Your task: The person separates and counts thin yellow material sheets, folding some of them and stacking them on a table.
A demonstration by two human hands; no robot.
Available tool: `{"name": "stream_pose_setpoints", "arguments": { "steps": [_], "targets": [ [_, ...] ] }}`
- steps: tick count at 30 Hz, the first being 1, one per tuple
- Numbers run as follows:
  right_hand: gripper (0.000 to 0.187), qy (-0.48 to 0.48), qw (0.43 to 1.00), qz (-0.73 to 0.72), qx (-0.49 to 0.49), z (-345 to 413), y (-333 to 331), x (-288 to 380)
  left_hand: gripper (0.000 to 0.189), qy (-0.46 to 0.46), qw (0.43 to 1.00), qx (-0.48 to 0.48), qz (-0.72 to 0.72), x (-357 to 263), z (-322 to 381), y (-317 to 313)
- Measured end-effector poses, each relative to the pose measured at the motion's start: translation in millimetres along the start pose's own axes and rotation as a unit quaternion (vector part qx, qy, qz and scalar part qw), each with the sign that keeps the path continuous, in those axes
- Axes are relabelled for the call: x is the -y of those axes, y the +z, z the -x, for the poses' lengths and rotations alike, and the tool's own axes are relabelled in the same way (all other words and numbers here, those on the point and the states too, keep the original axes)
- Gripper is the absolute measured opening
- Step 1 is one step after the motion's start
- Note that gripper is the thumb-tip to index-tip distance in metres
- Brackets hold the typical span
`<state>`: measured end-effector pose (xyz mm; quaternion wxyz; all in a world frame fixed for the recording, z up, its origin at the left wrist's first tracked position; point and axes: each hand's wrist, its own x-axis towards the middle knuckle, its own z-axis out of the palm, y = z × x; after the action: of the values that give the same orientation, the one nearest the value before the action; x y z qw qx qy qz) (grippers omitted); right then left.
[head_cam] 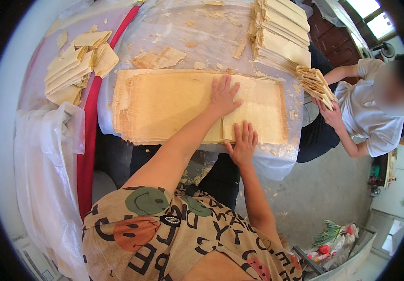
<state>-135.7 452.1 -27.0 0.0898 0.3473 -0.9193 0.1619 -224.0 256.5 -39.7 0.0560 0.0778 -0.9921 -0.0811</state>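
A stack of large, thin, pale yellow flatbread-like sheets (167, 102) lies before me on the plastic-covered table, its edges browned and ragged. Across its right part, the top sheet is folded over, making a paler flap (261, 105). My left hand (224, 95) rests flat with spread fingers near the upper left edge of this flap. Lower down, my right hand (243, 144) lies palm down by the near edge of the flap, fingers apart. Neither hand grips anything. Broken sheet pieces (159, 58) lie just beyond the stack.
Folded sheets are piled at the left (70, 70) and in a tall row at the upper right (281, 38). At the right a seated person (367, 102) holds a folded bundle (314, 84). A red strip (88, 168) and bunched plastic sheeting (47, 175) run along the left.
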Motion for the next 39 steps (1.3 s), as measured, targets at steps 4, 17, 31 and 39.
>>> {"name": "stream_pose_setpoints", "arguments": {
  "steps": [4,17,31,39],
  "targets": [
    [0.071,-0.002,1.0,0.014,-0.018,1.9,3.8,0.1,0.074,-0.011,0.999,-0.021,0.027,0.3,0.5,6.3],
    [0.073,0.0,0.998,-0.02,-0.061,0.1,6.1,3.2,0.042,-0.254,0.671,0.049,0.695,-12.7,90.5,-1.3],
    [0.029,0.233,0.932,-0.251,-0.124,-31.0,-25.2,-83.2,0.054,0.135,0.983,-0.056,0.111,-11.1,96.0,-3.1],
    [0.028,0.199,0.887,-0.369,-0.195,-64.3,-97.0,-126.0,0.056,0.132,0.987,-0.01,0.089,-6.1,100.3,-1.9]
  ]
}}
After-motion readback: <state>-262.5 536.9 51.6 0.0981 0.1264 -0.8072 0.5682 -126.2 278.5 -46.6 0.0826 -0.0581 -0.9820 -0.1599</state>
